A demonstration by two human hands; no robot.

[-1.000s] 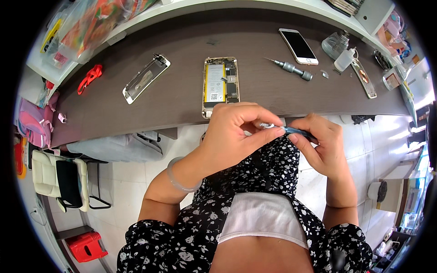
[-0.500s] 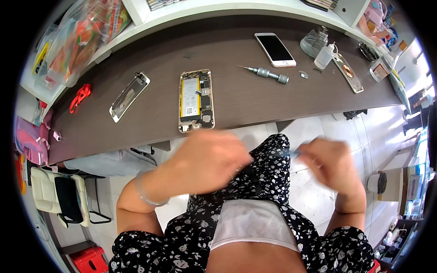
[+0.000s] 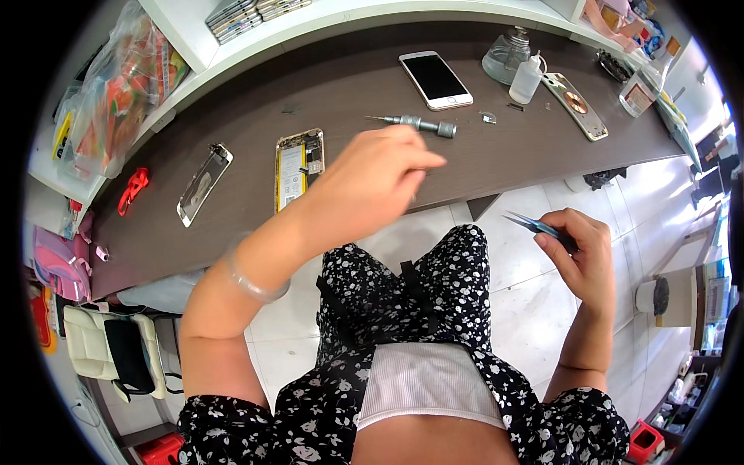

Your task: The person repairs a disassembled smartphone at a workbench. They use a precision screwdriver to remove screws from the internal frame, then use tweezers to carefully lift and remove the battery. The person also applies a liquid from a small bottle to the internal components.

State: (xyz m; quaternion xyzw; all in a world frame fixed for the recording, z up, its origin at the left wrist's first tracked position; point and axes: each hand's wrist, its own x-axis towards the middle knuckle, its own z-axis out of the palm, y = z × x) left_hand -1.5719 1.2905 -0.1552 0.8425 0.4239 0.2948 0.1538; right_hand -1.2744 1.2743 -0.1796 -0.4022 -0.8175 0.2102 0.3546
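My left hand (image 3: 380,170) hovers over the front edge of the desk, beside the opened phone body (image 3: 293,167), and hides that phone's lower right part. Its index finger stretches out apart from the thumb, and no object shows in it. A yellow-edged battery lies inside the phone body. Just beyond my left hand is a grey metal precision screwdriver (image 3: 422,125). Off the desk's front edge, on the right, my right hand (image 3: 581,248) is closed on blue tweezers (image 3: 544,227), whose thin tips point left.
A detached phone screen (image 3: 204,186) and a red strap (image 3: 133,191) lie on the left of the brown desk (image 3: 232,232). At the back are a white phone (image 3: 436,80), a glass bottle (image 3: 508,56), a squeeze bottle (image 3: 526,80) and a phone back housing (image 3: 575,105).
My left hand has moved forward over the desk, toward the screwdriver. My right hand has slowed, so the tweezers in it now show clearly. The view has shifted slightly.
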